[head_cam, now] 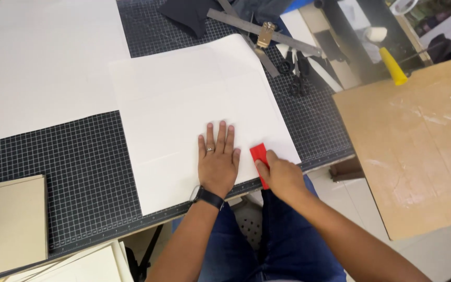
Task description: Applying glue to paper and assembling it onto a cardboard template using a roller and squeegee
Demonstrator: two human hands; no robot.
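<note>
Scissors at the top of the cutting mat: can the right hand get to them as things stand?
Probably yes. The right hand holds a red scraper on the white sheet; the black scissors lie uncovered beyond the sheet's far right corner, nothing between, though the hand is occupied.

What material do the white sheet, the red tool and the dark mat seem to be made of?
White sheet: probably paper or thin card, matte, with faint fold lines.
Red tool in the right hand: likely plastic, with a smooth, even colour.
Dark mat: apparently a rubbery or vinyl cutting mat, matte, with a printed grid.
</note>
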